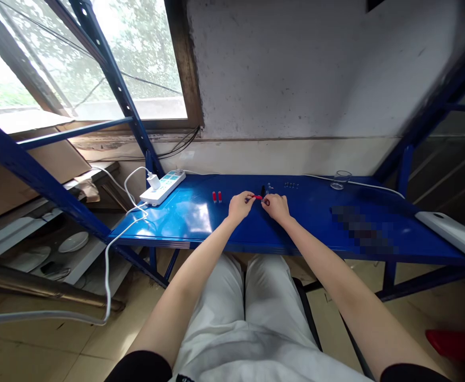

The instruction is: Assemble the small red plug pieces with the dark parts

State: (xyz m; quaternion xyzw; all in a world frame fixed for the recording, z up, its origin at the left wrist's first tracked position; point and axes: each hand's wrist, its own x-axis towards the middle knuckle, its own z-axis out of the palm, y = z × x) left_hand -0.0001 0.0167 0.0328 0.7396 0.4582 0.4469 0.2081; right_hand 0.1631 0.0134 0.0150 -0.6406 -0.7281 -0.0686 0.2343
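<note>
My left hand (240,207) is closed, its fingertips pinching one end of a small red piece (257,197). Facing it, my right hand (277,208) is closed at the other end of that piece, its fingers around something small and dark that I cannot make out. Two red cylinders with pale metal ends (217,197) stand side by side on the blue table (184,225), left of my hands. Just beyond my fingertips is a cluster of small dark and clear parts (267,189). Several tiny pieces (291,185) lie to its right.
A white power strip (164,188) with a plugged-in charger sits at the table's left end, its cable hanging off the edge. At the right are a clear glass (340,180), a blurred-out dark patch and a white device (453,233). Blue metal posts rise on both sides.
</note>
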